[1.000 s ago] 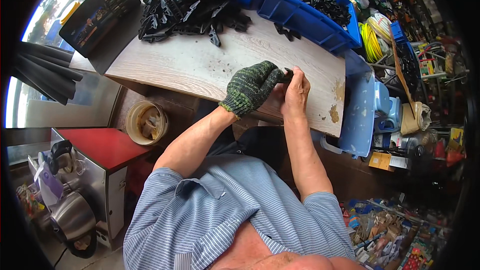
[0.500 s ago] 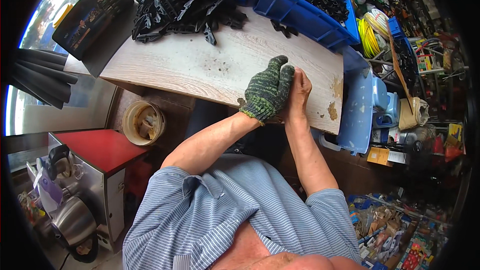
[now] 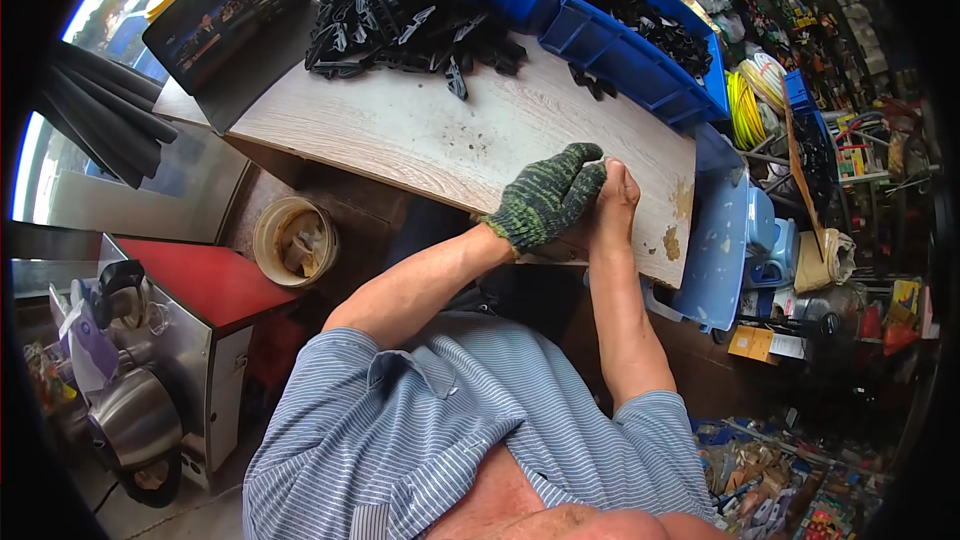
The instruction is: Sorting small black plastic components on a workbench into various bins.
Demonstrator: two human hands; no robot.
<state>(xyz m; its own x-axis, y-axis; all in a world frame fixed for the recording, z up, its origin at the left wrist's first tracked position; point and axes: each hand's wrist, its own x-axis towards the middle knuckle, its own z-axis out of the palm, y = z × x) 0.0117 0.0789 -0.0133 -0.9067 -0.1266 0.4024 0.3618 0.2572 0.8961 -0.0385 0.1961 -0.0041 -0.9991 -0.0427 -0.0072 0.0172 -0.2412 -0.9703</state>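
My left hand (image 3: pixel 548 200), in a dark green and black knitted glove, is pressed against my right hand (image 3: pixel 613 208) above the front edge of the wood-grain table (image 3: pixel 400 120). The right hand is bare. Both have their fingers closed, and whatever lies between them is hidden. Farther back on the table lies a heap of black plastic clips (image 3: pixel 400 35), with one clip (image 3: pixel 457 80) at its near edge. A few more small black pieces (image 3: pixel 592 82) lie by the bins, apart from the heap.
Blue bins (image 3: pixel 640 50) with black parts line the table's back. A propped tablet (image 3: pixel 215 35) stands at its left end. On the floor are a whitish bucket (image 3: pixel 268 250) and a red-topped cabinet (image 3: pixel 190 280). A light-blue tub (image 3: pixel 715 240) adjoins the right end.
The whole view has shifted, so the table and bins sit farther right and lower in the picture. My hands stay pressed together, closed, near the table edge.
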